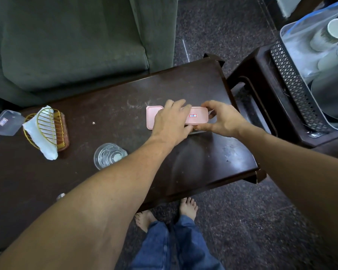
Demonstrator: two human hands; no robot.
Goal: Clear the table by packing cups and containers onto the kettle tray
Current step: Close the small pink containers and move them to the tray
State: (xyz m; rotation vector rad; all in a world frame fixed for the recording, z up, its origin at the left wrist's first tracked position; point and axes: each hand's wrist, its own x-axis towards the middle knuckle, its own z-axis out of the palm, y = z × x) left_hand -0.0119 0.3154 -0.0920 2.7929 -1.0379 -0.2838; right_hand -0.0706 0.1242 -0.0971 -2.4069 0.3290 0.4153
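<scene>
Your two pink-lidded containers sit side by side, touching, near the far right end of the tabletop [193, 164]. Your left grip [170, 121] lies over the left pink-lidded container [153, 114], fingers fairly straight and pressing down on the lids, curled round nothing. Your right grip [222, 121] is clamped on the right pink-lidded container [198, 114], thumb on the near edge and fingers over the far edge.

Expect thin, stiff plastic, light unless it is full; what is inside is hidden. Smooth lids are likely to be slippery and may pop off, so take hold by the walls beneath the rim, across the short side, not by the lid alone. The glass tumbler [109, 155] nearer you is breakable and looks empty; hold it round the body.

The kettle tray [287, 78], with its black perforated wall, stands well apart to the right on a dark stand.

The right lid carries a small red-bordered label [193, 115], its writing too small to read. The clear plastic box [5, 122] at the far left has a sticker, also unreadable.
</scene>
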